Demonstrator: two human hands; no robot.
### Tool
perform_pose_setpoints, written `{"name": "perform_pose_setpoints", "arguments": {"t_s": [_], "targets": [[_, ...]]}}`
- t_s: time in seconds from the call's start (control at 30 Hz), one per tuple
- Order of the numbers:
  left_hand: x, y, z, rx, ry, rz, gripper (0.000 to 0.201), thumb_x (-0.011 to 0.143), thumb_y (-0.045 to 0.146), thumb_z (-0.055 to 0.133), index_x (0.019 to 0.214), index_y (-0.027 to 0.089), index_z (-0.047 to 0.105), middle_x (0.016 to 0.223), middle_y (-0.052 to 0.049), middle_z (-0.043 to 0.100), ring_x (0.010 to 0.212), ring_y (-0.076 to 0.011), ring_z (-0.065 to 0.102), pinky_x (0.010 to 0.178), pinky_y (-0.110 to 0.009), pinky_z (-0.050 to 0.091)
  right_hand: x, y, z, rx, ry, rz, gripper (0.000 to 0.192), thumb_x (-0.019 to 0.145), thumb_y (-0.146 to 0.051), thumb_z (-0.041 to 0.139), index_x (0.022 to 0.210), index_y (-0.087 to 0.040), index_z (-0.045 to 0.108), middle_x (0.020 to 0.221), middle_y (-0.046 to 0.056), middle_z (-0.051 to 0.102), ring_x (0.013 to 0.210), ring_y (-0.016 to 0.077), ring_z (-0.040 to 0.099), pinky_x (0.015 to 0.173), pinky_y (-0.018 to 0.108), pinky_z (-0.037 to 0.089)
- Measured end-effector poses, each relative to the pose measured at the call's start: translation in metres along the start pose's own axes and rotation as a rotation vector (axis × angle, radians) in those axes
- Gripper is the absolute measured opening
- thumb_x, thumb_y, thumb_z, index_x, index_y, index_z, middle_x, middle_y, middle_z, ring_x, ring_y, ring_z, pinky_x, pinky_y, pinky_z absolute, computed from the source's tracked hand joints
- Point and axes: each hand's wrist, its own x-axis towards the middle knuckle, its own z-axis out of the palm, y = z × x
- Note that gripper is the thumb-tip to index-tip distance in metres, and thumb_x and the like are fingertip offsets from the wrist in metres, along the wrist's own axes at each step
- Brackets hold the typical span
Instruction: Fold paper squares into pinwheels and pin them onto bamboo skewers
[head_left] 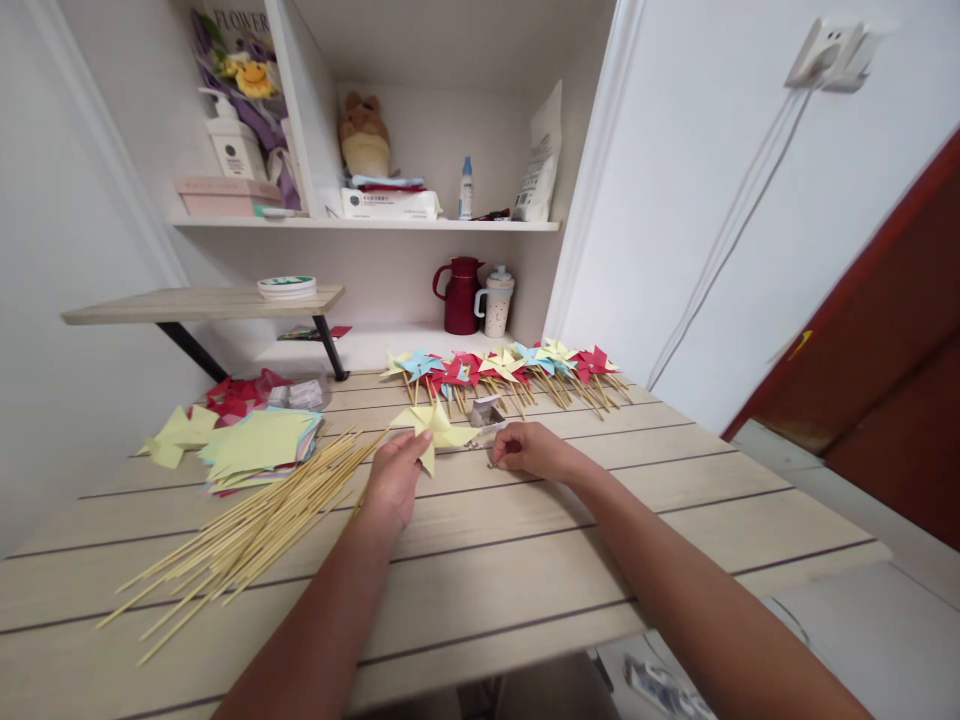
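Note:
A pale yellow paper pinwheel (442, 432) is pinched between the thumb and fingers of my left hand (397, 472), just above the table. My right hand (531, 450) is closed, its fingertips pressed together low over the tabletop; small shiny bits lie right by them, too small to name, and anything in the fingers is hidden. Behind that hand stands a small open box (487, 412). To the left of my left hand lies a loose bundle of thin wooden sticks (262, 520). Beyond it rests a stack of coloured paper squares (259, 448), yellow on top.
Finished pinwheels on sticks (502, 368) lie in a row at the table's back. Another yellow folded paper (178, 436), red folded papers (238, 398) and a clear container (301, 392) sit at left. A raised wooden stand (202, 303), a red jug (461, 297) and a cup (496, 302) are behind.

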Motion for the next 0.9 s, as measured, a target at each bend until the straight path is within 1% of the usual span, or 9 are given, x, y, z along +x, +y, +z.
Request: {"name": "perform_pose_setpoints", "arguments": {"t_s": [0.3,0.6,0.77,0.9], "targets": [[0.0007,-0.0012,-0.0019,0.017,-0.003,0.002,0.02,0.06,0.019,0.084,0.076,0.012,0.074,0.077,-0.005,0.071,0.07,-0.0119,0.061,0.073,-0.024,0.046,0.0007,0.0016,0.0003,0.028,-0.003,0.007,0.009,0.063,-0.017,0.06,0.068,-0.018,0.068,0.067,0.0,0.066,0.062,0.0137,0.055,0.058,0.023,0.041],[0.0031,-0.0031,-0.0048,0.026,-0.024,0.011,0.03,0.054,0.025,0.088,0.077,0.012,0.073,0.076,-0.006,0.071,0.071,-0.0128,0.061,0.074,-0.025,0.046,0.003,0.0071,0.0011,0.077,-0.013,0.019,0.009,0.062,-0.017,0.061,0.068,-0.017,0.068,0.065,0.0,0.065,0.061,0.0133,0.054,0.058,0.023,0.041],[0.0029,-0.0031,-0.005,0.033,-0.023,0.008,0.03,0.056,0.025,0.087,0.079,0.013,0.073,0.079,-0.006,0.072,0.074,-0.0135,0.062,0.077,-0.026,0.046,0.0029,0.0081,0.0013,0.108,-0.027,0.024,0.01,0.062,-0.018,0.063,0.07,-0.018,0.069,0.068,0.001,0.067,0.063,0.0134,0.056,0.058,0.023,0.042],[0.0027,-0.003,-0.0049,0.034,-0.023,0.013,0.03,0.056,0.024,0.088,0.079,0.013,0.073,0.08,-0.006,0.072,0.074,-0.0136,0.062,0.077,-0.026,0.046,0.0016,0.0084,0.0009,0.132,-0.048,0.031,0.013,0.063,-0.02,0.065,0.073,-0.017,0.07,0.067,0.0,0.066,0.059,0.0121,0.054,0.054,0.022,0.04]]}}
